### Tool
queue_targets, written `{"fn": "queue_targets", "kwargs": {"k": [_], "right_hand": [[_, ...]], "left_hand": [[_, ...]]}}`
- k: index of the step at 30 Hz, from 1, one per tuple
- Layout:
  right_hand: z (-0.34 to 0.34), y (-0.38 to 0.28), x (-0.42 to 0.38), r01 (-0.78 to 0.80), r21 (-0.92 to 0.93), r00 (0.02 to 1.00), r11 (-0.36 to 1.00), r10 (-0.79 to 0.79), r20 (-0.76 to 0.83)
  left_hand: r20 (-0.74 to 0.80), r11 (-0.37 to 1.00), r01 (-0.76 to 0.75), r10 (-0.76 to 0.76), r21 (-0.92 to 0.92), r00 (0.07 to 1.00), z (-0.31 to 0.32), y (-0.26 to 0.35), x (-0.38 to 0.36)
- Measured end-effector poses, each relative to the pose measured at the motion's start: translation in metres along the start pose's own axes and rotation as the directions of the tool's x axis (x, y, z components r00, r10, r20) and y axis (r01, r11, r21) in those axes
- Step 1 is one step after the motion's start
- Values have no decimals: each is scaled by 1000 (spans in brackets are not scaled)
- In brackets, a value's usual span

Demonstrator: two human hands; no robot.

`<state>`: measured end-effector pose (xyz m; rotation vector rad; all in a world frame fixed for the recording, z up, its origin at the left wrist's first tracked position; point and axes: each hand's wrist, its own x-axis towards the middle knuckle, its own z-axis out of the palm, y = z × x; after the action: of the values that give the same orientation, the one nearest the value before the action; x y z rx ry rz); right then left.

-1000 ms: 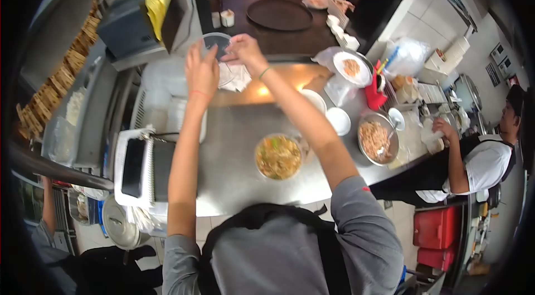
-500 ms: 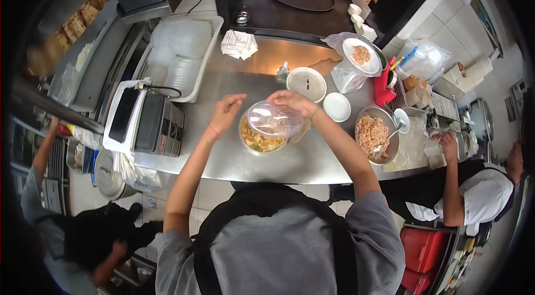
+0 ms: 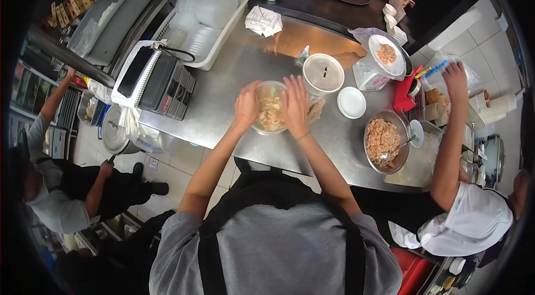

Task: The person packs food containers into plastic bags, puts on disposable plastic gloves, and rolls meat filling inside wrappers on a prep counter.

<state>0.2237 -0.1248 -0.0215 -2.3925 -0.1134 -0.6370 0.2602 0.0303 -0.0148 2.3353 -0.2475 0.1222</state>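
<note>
A round clear bowl of food (image 3: pixel 271 115) stands on the steel counter, with a clear lid lying over its top. My left hand (image 3: pixel 247 106) rests against the lid's left edge, fingers stretched forward. On the opposite side my right hand (image 3: pixel 295 104) lies along the right edge, its fingers long and slightly apart. Neither palm is closed round anything. Whether the lid's rim is fastened cannot be seen under the fingers. A white tub with a lid (image 3: pixel 323 73) stands just beyond my right hand.
A metal bowl of minced meat (image 3: pixel 382 141) and small white plates (image 3: pixel 351 102) are to the right, near a scale (image 3: pixel 385 56). A white basket of lids (image 3: pixel 209 33) sits back left. A co-worker's raised arm (image 3: pixel 451 127) is at right; another person (image 3: pixel 61 183) stands far left.
The lid, held tilted above the bowl by my right hand before, now lies over it. My left hand has come down to the bowl's left side. The co-worker's arm at right has risen and reached forward.
</note>
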Motion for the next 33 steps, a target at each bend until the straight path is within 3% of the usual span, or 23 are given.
{"fn": "queue_targets", "kwargs": {"k": [1,4,10,14,16,18,21,22,23,24,25,26,27,29,33], "right_hand": [[-7,-15,-2,44,-105,999,993,-42,21],[-12,-27,-4,117,-255,987,960,-83,139],[-3,-19,2,192,-321,965,927,-120,232],[6,-13,1,182,-305,964,935,-108,243],[1,-18,7,111,-276,956,955,-26,294],[6,-6,-2,162,-220,973,962,-118,200],[-19,4,-6,-1,163,972,987,-37,231],[-34,-3,-9,-78,305,972,949,5,233],[-56,-5,-18,32,246,959,969,-98,265],[-86,-3,-32,144,188,931,972,-197,308],[-114,-3,-46,25,327,820,945,-206,533],[-148,-15,-64,-168,262,705,950,-70,706],[-168,-21,-71,-61,198,486,978,-145,862],[-186,-18,-117,-242,65,570,968,88,817],[-170,-18,-143,-42,-55,700,998,68,711]], "left_hand": [[5,997,12,-12,76,1000,-2,7,-4],[-150,930,-167,226,327,962,8,9,-12],[54,801,-210,218,561,975,11,10,-8],[125,885,-203,165,419,978,9,1,-6],[138,904,-254,219,344,966,8,1,-2],[135,892,-295,264,342,955,16,-11,-1],[149,920,-238,200,311,968,9,0,-7],[111,928,-273,253,252,961,2,3,-12],[62,932,-305,299,197,952,-7,10,-17],[103,899,-394,381,191,919,-22,22,-29],[148,863,-470,448,185,882,-42,35,-43],[377,840,-540,484,53,790,-62,45,-52],[575,820,-565,508,-93,641,-78,52,-61],[890,919,-390,230,-65,394,-91,56,-76],[974,829,-558,90,41,206,-89,40,-76]]}}
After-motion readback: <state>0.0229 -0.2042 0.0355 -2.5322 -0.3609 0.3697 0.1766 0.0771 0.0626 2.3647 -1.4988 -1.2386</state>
